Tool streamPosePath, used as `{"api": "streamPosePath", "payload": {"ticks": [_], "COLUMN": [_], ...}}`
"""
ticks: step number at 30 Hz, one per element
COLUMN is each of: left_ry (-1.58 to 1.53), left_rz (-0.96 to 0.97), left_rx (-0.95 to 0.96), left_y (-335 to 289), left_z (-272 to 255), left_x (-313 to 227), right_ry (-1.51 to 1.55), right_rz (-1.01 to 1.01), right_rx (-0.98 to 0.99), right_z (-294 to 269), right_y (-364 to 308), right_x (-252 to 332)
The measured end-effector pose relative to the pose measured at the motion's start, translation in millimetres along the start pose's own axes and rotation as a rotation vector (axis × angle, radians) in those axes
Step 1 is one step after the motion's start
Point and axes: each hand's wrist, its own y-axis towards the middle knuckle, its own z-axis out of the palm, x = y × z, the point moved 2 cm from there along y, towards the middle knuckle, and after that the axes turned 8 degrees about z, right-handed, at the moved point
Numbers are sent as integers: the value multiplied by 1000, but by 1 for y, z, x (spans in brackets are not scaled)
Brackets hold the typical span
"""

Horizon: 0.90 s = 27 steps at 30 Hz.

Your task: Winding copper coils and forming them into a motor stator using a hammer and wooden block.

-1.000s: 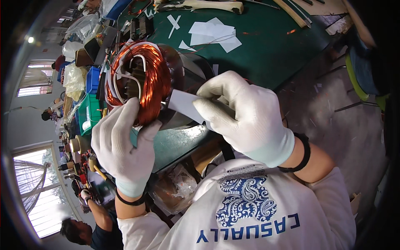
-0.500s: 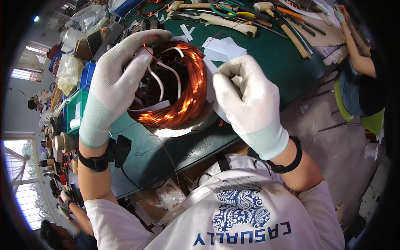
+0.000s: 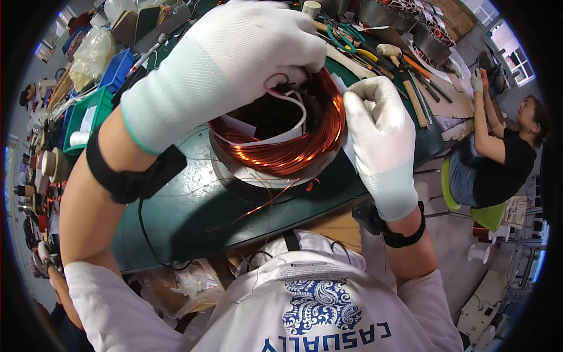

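A motor stator (image 3: 281,161) with a thick ring of copper windings stands near the table's front edge. White sleeved leads (image 3: 296,111) curve inside its dark bore, where white insulating paper (image 3: 237,126) also shows. My gloved left hand (image 3: 264,47) reaches over the far rim, its fingers curled down. A thin reddish wire loops just below those fingers; what they pinch is hidden. At the right side of the windings is my gloved right hand (image 3: 381,126), fingers closed. A white strip (image 3: 350,149) shows beside it, but I cannot tell whether it is gripped.
Hammers, files and other hand tools (image 3: 410,76) lie at the table's far right. More wound stators (image 3: 431,44) stand behind them. On the left are a green bin (image 3: 88,117) and a blue bin (image 3: 117,70). Another person (image 3: 498,141) sits at the right.
My left hand has moved from the coil's left side up over its far rim. The right hand stays closed at the coil's right. My view has shifted, bringing the person at right further in.
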Motion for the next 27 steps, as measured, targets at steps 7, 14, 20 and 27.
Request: {"api": "streamPosePath", "payload": {"ticks": [7, 14, 20, 27], "left_ry": [102, -423, 124, 181], "left_rz": [0, -378, -294, -285], "left_rx": [117, 90, 31, 6], "left_y": [-9, -16, -32, -36], "left_z": [-16, -21, 6, 10], "left_x": [-27, -22, -39, -50], "right_ry": [35, -87, -15, 191], "right_rz": [-51, -60, 47, 28], "right_rx": [21, 78, -11, -124], "right_z": [1, -4, 1, 11], "right_y": [3, 8, 3, -7], "right_x": [-3, 3, -11, -20]}}
